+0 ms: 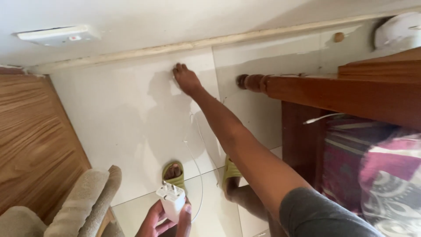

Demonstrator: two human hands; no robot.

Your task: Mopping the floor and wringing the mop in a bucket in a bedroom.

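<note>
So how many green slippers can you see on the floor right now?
2. One green slipper is on the foot just above the white charger; the other green slipper sits right of it, partly hidden behind the outstretched arm.

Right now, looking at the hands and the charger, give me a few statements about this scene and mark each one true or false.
1. The left hand holds a white plug adapter. True.
2. The right hand rests on the wooden door. False: it is pressed flat on the white floor tiles, near the skirting.
3. A thin white cable trails from the adapter. True.
4. The feet are bare. False: they wear green slippers.
5. The wooden bed post is touching the right hand. False: they are apart.
</note>
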